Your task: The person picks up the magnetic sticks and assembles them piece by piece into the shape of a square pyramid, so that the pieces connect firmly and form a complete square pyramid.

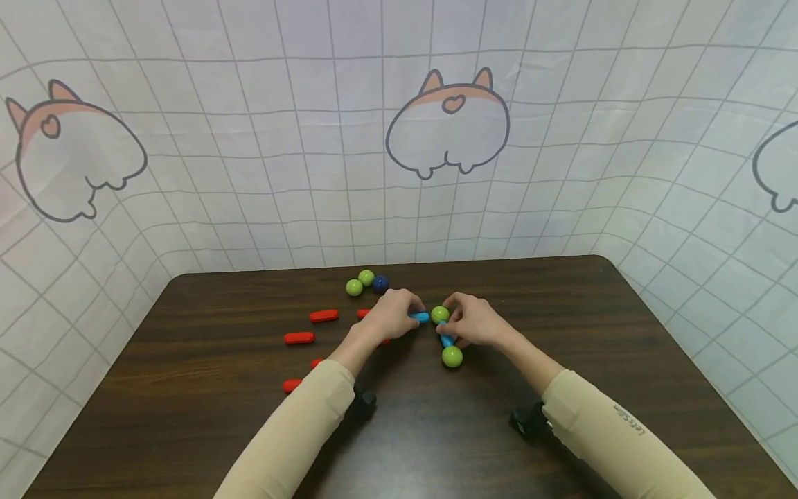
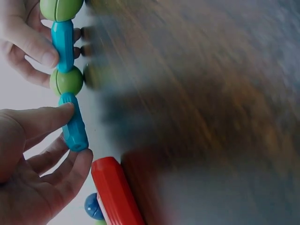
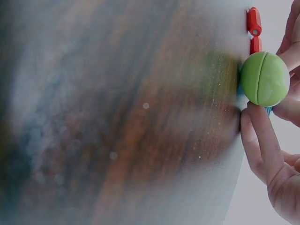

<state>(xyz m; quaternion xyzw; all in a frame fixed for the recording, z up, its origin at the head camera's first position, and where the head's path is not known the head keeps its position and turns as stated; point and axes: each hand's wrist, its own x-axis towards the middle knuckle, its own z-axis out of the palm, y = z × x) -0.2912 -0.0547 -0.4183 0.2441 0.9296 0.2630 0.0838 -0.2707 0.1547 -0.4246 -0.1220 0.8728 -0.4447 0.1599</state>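
On the dark table [image 1: 206,416] lies a chain of pieces: a green ball [image 1: 451,356], a blue rod [image 1: 446,339], a second green ball [image 1: 439,314] and another blue rod [image 1: 420,317]. My left hand [image 1: 405,315] pinches the outer blue rod [image 2: 74,129] between thumb and fingers, its end against the middle green ball [image 2: 67,80]. My right hand [image 1: 458,327] grips the other blue rod [image 2: 63,44] beside that ball. In the right wrist view the end green ball [image 3: 265,78] fills the right edge, with a finger [image 3: 260,136] curled under it.
Two green balls [image 1: 354,287] [image 1: 366,277] and a dark blue ball [image 1: 380,283] sit behind the hands. Several red rods [image 1: 324,316] [image 1: 299,338] [image 1: 291,385] lie to the left; one red rod [image 2: 115,192] is close under my left palm. A gridded cloth backdrop surrounds the table.
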